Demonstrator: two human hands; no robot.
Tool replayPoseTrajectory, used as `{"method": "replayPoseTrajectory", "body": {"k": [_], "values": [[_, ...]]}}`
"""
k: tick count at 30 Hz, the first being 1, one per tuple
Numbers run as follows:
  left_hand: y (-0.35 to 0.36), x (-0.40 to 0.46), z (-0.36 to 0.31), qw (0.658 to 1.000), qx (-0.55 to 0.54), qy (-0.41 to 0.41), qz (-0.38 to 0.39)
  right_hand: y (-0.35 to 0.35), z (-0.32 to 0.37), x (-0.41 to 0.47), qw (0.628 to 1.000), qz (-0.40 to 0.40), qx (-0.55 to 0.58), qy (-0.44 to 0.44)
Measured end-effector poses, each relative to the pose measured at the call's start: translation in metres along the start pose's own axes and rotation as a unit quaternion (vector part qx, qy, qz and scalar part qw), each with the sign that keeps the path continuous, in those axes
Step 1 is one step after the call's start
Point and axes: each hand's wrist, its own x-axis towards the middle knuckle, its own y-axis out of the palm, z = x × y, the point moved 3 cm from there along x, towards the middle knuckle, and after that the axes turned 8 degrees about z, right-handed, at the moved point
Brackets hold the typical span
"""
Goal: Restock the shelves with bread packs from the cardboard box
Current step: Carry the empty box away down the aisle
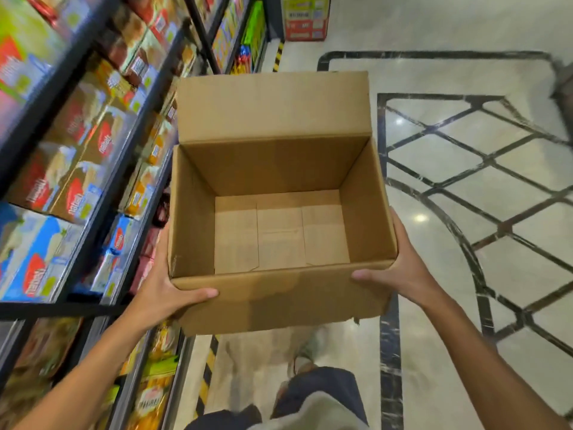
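Observation:
I hold an open brown cardboard box (279, 302) in front of me above the floor. Nothing lies inside it; its bare bottom shows. The far flap stands up and the near flap hangs down. My left hand (164, 287) grips the near left corner, thumb over the front edge. My right hand (400, 271) grips the near right corner the same way. On the left, black shelves (93, 218) carry rows of bread packs (77, 181) in red, brown and blue wrappers.
A pale marble floor (465, 72) with dark inlaid lines spreads to the right and ahead. Yellow-black hazard tape (206, 370) runs along the shelf base. A red display stand (305, 18) sits at the aisle's far end. My legs and shoes show below the box.

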Motion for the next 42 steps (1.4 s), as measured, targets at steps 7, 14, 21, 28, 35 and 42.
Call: {"method": "replayPoseTrajectory", "body": {"k": [7, 14, 21, 28, 35, 42], "values": [[0.007, 0.064, -0.058, 0.999, 0.01, 0.032, 0.015, -0.065, 0.017, 0.013, 1.0, -0.013, 0.014, -0.011], [0.017, 0.149, -0.101, 0.996, 0.029, 0.057, 0.056, -0.117, 0.022, 0.024, 0.996, -0.082, 0.021, -0.006], [0.012, 0.27, -0.131, 0.993, 0.048, 0.063, 0.086, -0.174, 0.047, 0.079, 0.993, -0.12, -0.006, -0.004], [-0.013, 0.413, -0.169, 0.99, 0.016, 0.082, 0.116, -0.239, 0.109, 0.185, 0.992, -0.127, -0.015, -0.003], [-0.031, 0.568, -0.211, 0.987, 0.015, 0.083, 0.137, -0.301, 0.148, 0.304, 0.989, -0.145, 0.01, -0.023], [-0.01, 0.734, -0.254, 0.986, 0.032, 0.071, 0.148, -0.396, 0.139, 0.436, 0.987, -0.159, 0.038, 0.001]]}}
